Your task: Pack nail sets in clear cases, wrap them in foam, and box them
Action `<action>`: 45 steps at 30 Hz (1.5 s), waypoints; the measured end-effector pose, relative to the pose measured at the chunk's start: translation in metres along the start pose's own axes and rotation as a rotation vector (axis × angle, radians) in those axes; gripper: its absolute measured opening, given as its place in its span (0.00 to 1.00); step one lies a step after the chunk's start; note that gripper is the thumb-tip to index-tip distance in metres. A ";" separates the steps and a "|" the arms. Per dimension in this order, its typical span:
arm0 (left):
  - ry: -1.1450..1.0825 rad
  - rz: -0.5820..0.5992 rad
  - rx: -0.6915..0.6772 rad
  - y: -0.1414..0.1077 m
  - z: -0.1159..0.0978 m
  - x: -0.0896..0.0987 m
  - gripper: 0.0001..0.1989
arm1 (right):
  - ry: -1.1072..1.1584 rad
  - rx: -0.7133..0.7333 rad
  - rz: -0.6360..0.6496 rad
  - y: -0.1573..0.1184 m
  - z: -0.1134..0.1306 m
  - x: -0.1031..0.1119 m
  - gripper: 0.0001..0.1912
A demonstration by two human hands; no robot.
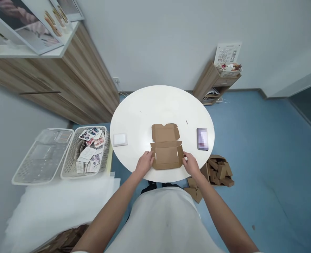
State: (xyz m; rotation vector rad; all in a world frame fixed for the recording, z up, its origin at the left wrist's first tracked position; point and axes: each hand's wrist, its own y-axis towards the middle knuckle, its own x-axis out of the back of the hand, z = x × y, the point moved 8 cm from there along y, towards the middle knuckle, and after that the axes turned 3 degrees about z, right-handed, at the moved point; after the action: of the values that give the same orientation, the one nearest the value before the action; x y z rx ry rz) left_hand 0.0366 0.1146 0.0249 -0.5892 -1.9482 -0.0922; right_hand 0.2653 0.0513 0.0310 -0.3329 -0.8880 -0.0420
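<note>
An unfolded brown cardboard box (166, 156) lies on the white oval table (160, 102) in front of me, its lid part spread toward the far side. My left hand (145, 162) has its fingers closed on the box's left side flap. On the opposite side, my right hand (191, 163) pinches the right flap near its corner. A small white packet (120, 139) rests at the table's left edge. Near the right edge lies a purple-and-white rectangular item (203, 139), its surface blurred.
Left of the table stand a white basket (108, 147) of printed cards and a second basket (26, 165) with clear plastic packs. White sheets (63, 203) lie below them. On the floor at right is a carton (219, 156) of folded cardboard boxes. A wooden cabinet (89, 70) stands back left.
</note>
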 end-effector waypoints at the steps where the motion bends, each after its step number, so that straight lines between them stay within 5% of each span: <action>1: 0.038 -0.018 -0.010 0.000 -0.001 0.001 0.15 | 0.000 -0.009 -0.006 0.000 -0.001 -0.001 0.20; 5: 0.189 -0.097 -0.082 -0.010 -0.013 0.002 0.21 | -0.017 -0.054 -0.035 -0.004 -0.007 -0.009 0.21; 10: 0.223 0.052 -0.300 -0.027 -0.034 -0.022 0.18 | 0.026 -0.087 -0.095 -0.017 -0.011 -0.016 0.21; 18: 0.214 0.165 -0.315 -0.018 -0.036 -0.043 0.09 | -0.007 -0.035 -0.210 -0.024 -0.014 0.003 0.18; 28: 0.183 0.190 -0.166 -0.016 -0.035 -0.065 0.19 | 0.067 0.002 -0.067 0.050 -0.013 0.019 0.21; 36: 0.200 0.237 -0.021 -0.001 -0.041 -0.070 0.22 | 0.366 -0.042 0.118 0.130 -0.017 -0.007 0.25; 41: 0.198 0.251 0.085 0.015 -0.044 -0.064 0.25 | 0.469 -0.054 0.090 0.146 -0.025 -0.024 0.19; 45: 0.249 0.212 0.166 0.030 -0.042 -0.050 0.40 | 0.475 -0.012 0.029 0.140 -0.026 -0.022 0.16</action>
State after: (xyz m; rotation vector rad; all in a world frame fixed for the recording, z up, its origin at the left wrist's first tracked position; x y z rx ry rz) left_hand 0.1013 0.1089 -0.0060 -0.6380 -1.6252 0.1226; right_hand 0.2955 0.1741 -0.0390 -0.3288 -0.4127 -0.0958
